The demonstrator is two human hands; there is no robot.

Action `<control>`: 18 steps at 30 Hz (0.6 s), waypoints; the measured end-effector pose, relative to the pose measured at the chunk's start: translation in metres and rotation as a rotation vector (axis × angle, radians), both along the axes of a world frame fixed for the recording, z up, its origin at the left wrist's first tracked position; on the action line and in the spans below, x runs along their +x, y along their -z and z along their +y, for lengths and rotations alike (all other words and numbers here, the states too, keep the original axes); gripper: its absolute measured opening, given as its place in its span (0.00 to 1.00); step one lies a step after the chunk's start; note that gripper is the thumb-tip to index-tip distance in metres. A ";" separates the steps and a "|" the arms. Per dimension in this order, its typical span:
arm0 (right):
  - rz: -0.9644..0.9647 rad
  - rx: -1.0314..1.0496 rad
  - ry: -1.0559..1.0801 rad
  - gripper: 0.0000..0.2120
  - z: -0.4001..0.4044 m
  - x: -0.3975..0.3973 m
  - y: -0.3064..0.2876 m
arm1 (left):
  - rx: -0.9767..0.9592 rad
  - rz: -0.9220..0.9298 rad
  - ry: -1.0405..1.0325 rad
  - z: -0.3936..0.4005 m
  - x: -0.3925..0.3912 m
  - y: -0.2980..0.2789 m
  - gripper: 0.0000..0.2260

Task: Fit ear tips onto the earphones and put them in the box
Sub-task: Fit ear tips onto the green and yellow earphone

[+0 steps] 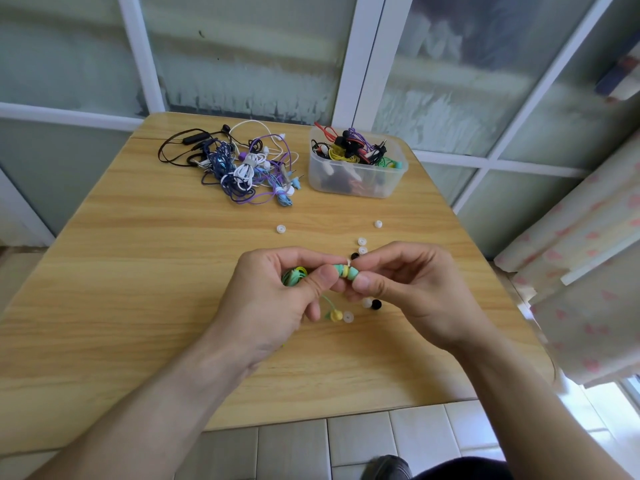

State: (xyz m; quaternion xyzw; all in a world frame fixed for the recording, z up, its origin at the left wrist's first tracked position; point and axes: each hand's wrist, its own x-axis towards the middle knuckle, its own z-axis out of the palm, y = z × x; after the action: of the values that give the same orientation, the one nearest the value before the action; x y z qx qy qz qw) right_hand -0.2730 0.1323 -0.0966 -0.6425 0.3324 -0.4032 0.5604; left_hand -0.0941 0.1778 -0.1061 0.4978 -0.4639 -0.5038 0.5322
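Note:
Above the middle of the wooden table (138,271), my left hand (277,299) grips a mint-green and yellow earbud (344,271), with its coiled green cable (294,275) bunched in the palm. My right hand (412,292) pinches a white ear tip (349,264) against the earbud's end. The second earbud (335,315) of the pair hangs below the hands. Loose white ear tips (362,241) and black ear tips (376,304) lie around the hands. A clear plastic box (356,178) at the back right holds several earphones.
A tangled pile of purple, white, blue and black earphones (242,168) lies at the back centre of the table. Single white tips (281,229) sit midway. A patterned curtain (581,258) hangs by the table's right edge. Frosted windows stand behind.

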 end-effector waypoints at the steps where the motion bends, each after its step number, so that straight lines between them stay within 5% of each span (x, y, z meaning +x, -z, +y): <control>1: -0.008 0.002 -0.005 0.06 0.000 0.000 0.000 | 0.014 0.019 0.008 0.000 0.000 0.000 0.05; 12: -0.004 0.050 -0.049 0.05 0.003 0.000 -0.002 | 0.053 -0.005 0.045 0.001 0.000 -0.005 0.09; 18: -0.069 0.175 -0.025 0.05 0.004 0.003 0.003 | -0.205 -0.327 -0.083 0.002 -0.005 -0.007 0.11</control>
State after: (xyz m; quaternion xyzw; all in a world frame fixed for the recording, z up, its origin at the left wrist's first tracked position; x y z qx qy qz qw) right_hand -0.2695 0.1358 -0.0992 -0.5809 0.3388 -0.3878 0.6304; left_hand -0.0988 0.1798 -0.0986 0.5348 -0.5720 -0.3440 0.5181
